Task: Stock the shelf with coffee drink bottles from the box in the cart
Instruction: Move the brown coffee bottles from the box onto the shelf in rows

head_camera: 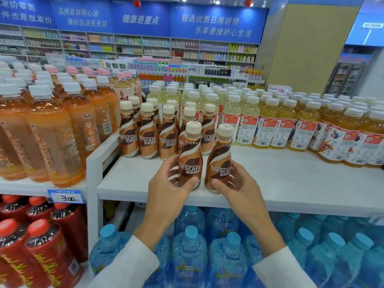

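White sleeves (133,265) entered at the bottom edge, one on each forearm. Both arms reached up and forward to the shelf (291,179).

Left hand (166,188): fingers (173,163) were curled round the left side of the left coffee bottle (190,161), with the thumb pressed across the lower front under the label. The grip was closed on the lower body; cap and shoulder were uncovered.

Right hand (239,183): fingers (236,166) were wrapped round the right side of the right coffee bottle (220,159), with the thumb lying across its lower front. This grip was likewise closed on the lower body.

Both held bottles were upright, side by side and close together, with cream caps on and "NESCAFE" facing the camera. Their bases were at the front edge of the white shelf. Whether they rested fully on it could not be told, since the thumbs covered part of each base.

Further back on the same shelf stood the stocked coffee bottles (147,136), upright in rows, with the same brown-and-cream label turned forward. Bare shelf surface showed to either side of the hands.

Pale yellow drink bottles (268,121) with white caps stood just right of the stocked rows. Orange tea bottles (52,132) stood on the neighbouring shelf to the left, which had a price tag (66,196) reading 3.00 on its front edge. Blue-capped water bottles (190,248) were on the level below the hands, and red-labelled bottles (41,246) were at lower left.
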`<state>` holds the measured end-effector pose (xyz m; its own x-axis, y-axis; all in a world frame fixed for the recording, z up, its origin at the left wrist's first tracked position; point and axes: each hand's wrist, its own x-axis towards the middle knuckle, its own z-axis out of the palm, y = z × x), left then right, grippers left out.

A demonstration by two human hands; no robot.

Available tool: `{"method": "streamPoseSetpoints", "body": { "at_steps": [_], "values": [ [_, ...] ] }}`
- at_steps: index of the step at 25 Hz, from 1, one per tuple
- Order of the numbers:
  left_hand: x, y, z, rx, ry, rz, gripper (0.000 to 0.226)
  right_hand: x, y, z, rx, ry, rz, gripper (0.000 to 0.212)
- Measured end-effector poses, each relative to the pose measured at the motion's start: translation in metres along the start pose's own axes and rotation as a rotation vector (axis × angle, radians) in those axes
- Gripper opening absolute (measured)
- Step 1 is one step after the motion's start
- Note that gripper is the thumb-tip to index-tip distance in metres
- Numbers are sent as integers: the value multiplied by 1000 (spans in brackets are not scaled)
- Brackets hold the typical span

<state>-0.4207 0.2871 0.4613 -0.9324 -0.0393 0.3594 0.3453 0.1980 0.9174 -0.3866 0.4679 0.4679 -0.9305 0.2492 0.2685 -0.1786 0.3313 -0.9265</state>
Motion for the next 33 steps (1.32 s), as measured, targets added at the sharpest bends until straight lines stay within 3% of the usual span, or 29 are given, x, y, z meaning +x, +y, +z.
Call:
{"method": "streamPoseSetpoints", "body": {
  "at_steps": [3,7,17,33],
  "values": [
    [-2,-2,2,21,58,-23,65,-6,-3,6,-40,90,-29,75],
    [2,-4,4,55,55,-25,60,-7,-4,12,-20,137,-58,56],
    [4,-7,1,139,97,-5,64,3,-4,16,-51,151,-37,55],
    [35,-19,-87,370,447,-106,54,84,-2,47,-179,170,-18,61]
  ]
}}
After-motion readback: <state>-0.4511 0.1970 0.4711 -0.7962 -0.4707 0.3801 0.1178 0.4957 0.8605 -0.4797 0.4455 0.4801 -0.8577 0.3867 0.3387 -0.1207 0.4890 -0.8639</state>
